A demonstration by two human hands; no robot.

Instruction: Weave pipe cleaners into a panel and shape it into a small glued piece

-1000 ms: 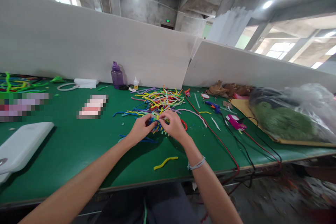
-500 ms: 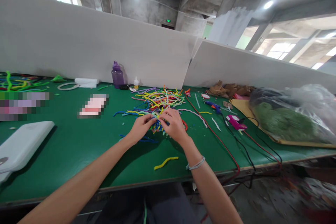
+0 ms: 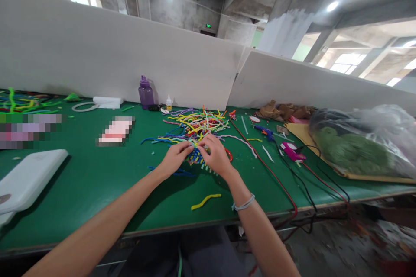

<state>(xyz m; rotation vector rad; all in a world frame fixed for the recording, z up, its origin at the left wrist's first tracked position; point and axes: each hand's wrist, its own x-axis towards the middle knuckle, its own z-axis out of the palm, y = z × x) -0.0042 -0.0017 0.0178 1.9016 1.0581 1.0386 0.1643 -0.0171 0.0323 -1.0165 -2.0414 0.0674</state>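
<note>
Many colored fuzzy pipe cleaners (image 3: 198, 122) lie spread over the green table in front of me. At their near end is a woven piece of pipe cleaners (image 3: 196, 156) in blue, yellow and other colors. My left hand (image 3: 177, 156) pinches at the left of its upper edge, thumb and fingers together. Close by on the right, my right hand (image 3: 213, 152) is curled over the same edge, its fingertips pressed together. The strands between the fingertips are partly hidden by the fingers. A loose yellow pipe cleaner (image 3: 206, 201) lies nearer to me.
A purple bottle (image 3: 146, 94) and a small glue bottle (image 3: 169, 103) stand at the back. To the right lie a blue glue gun (image 3: 264, 132), a magenta device (image 3: 292, 151) with cords and a plastic bag (image 3: 354, 143). A white device (image 3: 30, 179) sits at left.
Both hands stay almost in place on the woven piece. The right fingers have shifted very slightly, and a bit more of the blue-yellow weave shows between the hands.
</note>
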